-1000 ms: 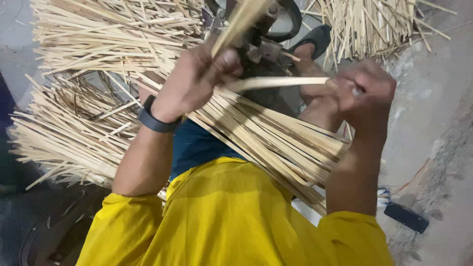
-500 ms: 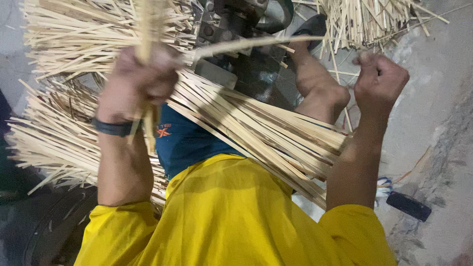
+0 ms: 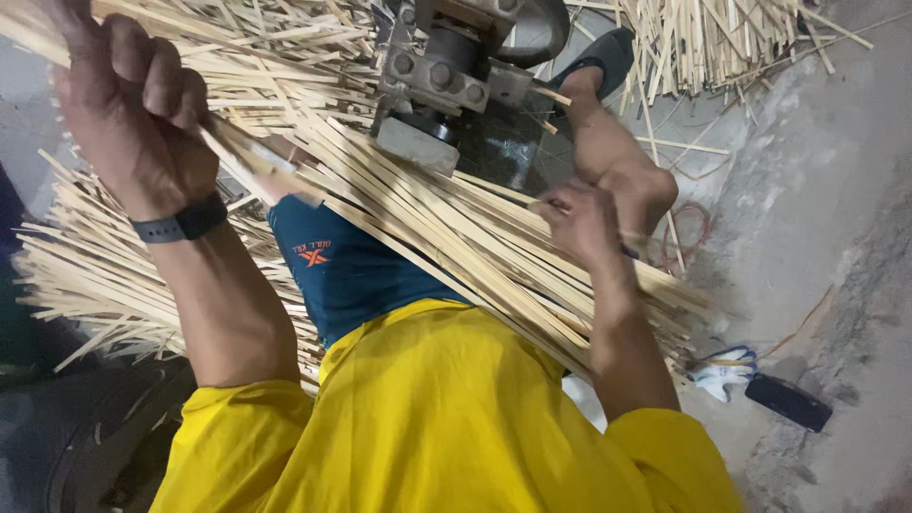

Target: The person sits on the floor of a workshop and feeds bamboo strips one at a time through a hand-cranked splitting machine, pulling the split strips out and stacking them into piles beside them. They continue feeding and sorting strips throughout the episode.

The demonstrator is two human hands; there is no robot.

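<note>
My left hand (image 3: 133, 104), with a dark band on its wrist, is raised at the upper left and closed around thin bamboo strips (image 3: 261, 166) that blur down to the right. A thick bundle of bamboo strips (image 3: 456, 247) lies slanted across my lap, over blue shorts and a yellow shirt. My right hand (image 3: 584, 223) rests on top of this bundle with its fingers pinched on a single strip near my knee.
A grey metal machine (image 3: 442, 71) stands just beyond the bundle. My foot in a dark sandal (image 3: 598, 57) is beside it. Loose strip piles lie at left (image 3: 95, 275) and top right (image 3: 722, 38). A glove (image 3: 722, 370) and a dark flat object (image 3: 788, 401) lie on the concrete floor.
My left hand has swung up and to the left with its strips. My right hand has dropped from a raised fist onto the bundle on my lap.
</note>
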